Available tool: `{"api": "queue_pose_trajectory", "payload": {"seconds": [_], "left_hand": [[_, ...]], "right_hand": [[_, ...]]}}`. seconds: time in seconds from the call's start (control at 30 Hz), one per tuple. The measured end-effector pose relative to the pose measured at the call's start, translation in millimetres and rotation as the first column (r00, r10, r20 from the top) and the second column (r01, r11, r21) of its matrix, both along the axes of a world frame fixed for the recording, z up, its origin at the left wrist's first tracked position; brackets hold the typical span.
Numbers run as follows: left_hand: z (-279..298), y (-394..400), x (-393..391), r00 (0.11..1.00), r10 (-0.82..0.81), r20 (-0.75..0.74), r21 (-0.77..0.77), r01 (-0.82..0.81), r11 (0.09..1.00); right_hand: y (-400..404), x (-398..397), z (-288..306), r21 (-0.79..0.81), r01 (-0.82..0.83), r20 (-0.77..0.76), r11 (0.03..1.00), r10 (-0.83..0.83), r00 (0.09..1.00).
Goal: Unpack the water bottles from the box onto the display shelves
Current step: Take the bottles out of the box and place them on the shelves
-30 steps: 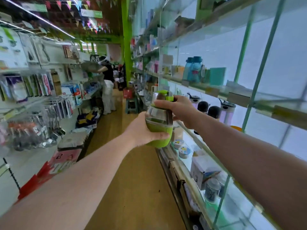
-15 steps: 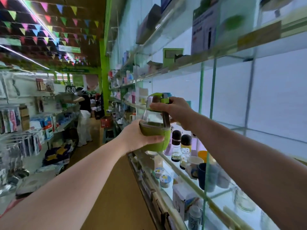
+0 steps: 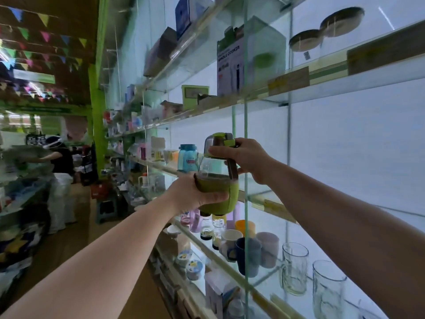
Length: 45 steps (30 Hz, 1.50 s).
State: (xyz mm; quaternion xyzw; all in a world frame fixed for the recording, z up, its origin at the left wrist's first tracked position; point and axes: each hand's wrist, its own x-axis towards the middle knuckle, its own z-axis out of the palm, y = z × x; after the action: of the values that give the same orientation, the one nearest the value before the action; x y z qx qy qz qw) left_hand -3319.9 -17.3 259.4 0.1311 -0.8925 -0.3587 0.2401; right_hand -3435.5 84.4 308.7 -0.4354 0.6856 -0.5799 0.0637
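Observation:
A water bottle [image 3: 212,166] with a clear body, green lid and green sleeve is held upright in front of the glass display shelves. My left hand [image 3: 195,194] wraps around its green lower sleeve. My right hand [image 3: 247,157] grips the lid and the dark strap at its top. The bottle hovers just left of a bare stretch of the middle glass shelf [image 3: 266,196], beside a vertical glass divider [image 3: 245,134]. No box is in view.
Blue bottles [image 3: 187,157] stand further along the same shelf. Mugs [image 3: 243,252] and glass jars [image 3: 294,268] fill the shelf below, boxed goods [image 3: 230,67] the shelf above. A person [image 3: 61,180] works far down the aisle on the left.
The view has tilted up and turned toward the shelves. Both hands have lifted the bottle higher, up to the level of the middle glass shelf.

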Motion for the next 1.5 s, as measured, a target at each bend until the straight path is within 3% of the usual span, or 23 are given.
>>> {"api": "queue_pose_trajectory", "payload": {"seconds": [0.47, 0.7, 0.97, 1.17, 1.5], "left_hand": [[-7.7, 48.6, -117.1, 0.998, -0.056, -0.003, 0.007, 0.056, 0.998], [1.2, 55.6, -190.1, 1.0, 0.009, 0.001, -0.025, -0.009, 1.0], [-5.6, 47.3, -255.1, 0.989, 0.079, 0.123, -0.081, -0.069, 0.994], [-10.2, 43.0, -281.9, 0.974, 0.15, 0.167, -0.202, -0.116, 0.973], [-15.6, 46.2, -299.0, 0.977, 0.172, 0.125, -0.27, -0.133, 0.954]], "right_hand": [[63.5, -90.6, -6.7, 0.037, 0.268, -0.017, 0.963, -0.267, 0.963], [65.1, -159.8, 2.5, 0.027, 0.312, -0.002, 0.95, -0.312, 0.95], [49.2, -215.3, -7.9, 0.102, 0.351, -0.019, 0.931, -0.351, 0.936], [32.8, -241.9, -22.4, 0.13, 0.387, 0.012, 0.913, -0.392, 0.92], [31.9, -261.0, -25.3, 0.121, 0.395, 0.028, 0.911, -0.401, 0.916]]}}
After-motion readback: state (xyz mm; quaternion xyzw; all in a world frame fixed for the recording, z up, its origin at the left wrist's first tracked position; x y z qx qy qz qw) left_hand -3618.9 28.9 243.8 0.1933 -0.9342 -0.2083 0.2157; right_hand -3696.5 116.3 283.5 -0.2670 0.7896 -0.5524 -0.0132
